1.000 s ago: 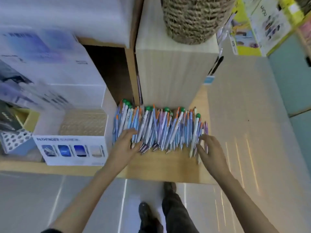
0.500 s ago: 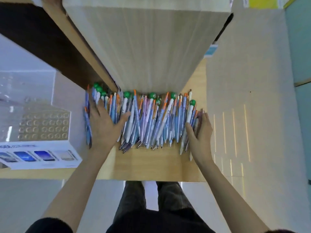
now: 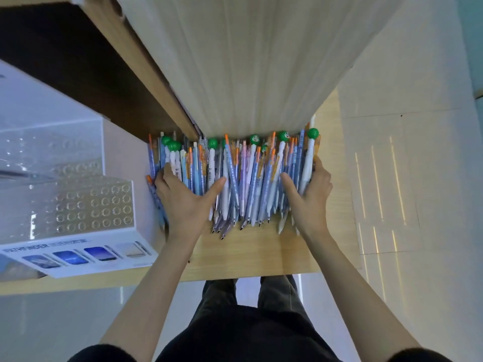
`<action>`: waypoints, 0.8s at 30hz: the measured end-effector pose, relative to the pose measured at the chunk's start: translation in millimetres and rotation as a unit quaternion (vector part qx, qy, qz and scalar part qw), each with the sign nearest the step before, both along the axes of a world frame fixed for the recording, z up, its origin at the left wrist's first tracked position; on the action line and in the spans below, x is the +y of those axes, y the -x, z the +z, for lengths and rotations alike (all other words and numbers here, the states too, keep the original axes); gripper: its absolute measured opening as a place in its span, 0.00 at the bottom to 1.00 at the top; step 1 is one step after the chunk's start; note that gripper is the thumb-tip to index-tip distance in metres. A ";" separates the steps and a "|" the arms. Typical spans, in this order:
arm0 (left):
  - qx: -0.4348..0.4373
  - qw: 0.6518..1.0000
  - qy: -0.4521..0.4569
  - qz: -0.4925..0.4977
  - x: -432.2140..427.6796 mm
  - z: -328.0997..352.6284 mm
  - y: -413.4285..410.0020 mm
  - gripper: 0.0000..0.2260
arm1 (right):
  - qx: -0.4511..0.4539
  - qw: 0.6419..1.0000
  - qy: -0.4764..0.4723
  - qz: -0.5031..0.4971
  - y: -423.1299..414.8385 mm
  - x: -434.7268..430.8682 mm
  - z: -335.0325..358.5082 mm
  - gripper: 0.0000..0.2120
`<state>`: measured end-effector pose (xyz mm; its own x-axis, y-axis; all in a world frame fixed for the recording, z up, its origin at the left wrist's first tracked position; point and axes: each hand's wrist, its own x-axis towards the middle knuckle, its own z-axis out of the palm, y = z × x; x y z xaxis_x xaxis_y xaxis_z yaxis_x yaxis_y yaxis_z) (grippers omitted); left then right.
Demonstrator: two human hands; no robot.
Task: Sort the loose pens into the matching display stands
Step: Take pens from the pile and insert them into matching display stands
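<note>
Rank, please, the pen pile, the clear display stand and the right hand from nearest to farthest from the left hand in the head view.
1. pen pile: touched by the left hand, beneath its fingers.
2. clear display stand: just to its left.
3. right hand: across the pile, at its right end.

Glossy plastic pens (image 3: 235,178); matt wood-grain shelf (image 3: 251,252); clear acrylic stand (image 3: 91,199).
</note>
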<state>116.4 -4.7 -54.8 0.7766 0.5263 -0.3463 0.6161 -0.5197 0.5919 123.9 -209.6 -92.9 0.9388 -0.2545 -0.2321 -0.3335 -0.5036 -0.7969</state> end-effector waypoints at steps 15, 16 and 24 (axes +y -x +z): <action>-0.015 0.996 0.038 -0.076 4.7 2.2 21.1 0.46 | -0.004 0.997 0.056 0.047 34.1 21.0 0.3 0.34; -0.020 0.996 0.031 -0.083 5.6 2.4 23.2 0.46 | -0.002 0.998 0.040 0.046 33.8 15.8 0.0 0.34; -0.128 0.969 -0.099 -0.185 -20.9 12.7 7.8 0.27 | 0.020 0.995 -0.034 0.088 13.6 -21.1 7.4 0.32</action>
<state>108.6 -25.6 -42.1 0.9718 0.2326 -0.0386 0.2129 -0.7956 0.5671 110.3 -230.7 -85.5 0.9572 -0.0692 -0.2811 -0.2768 -0.5031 -0.8187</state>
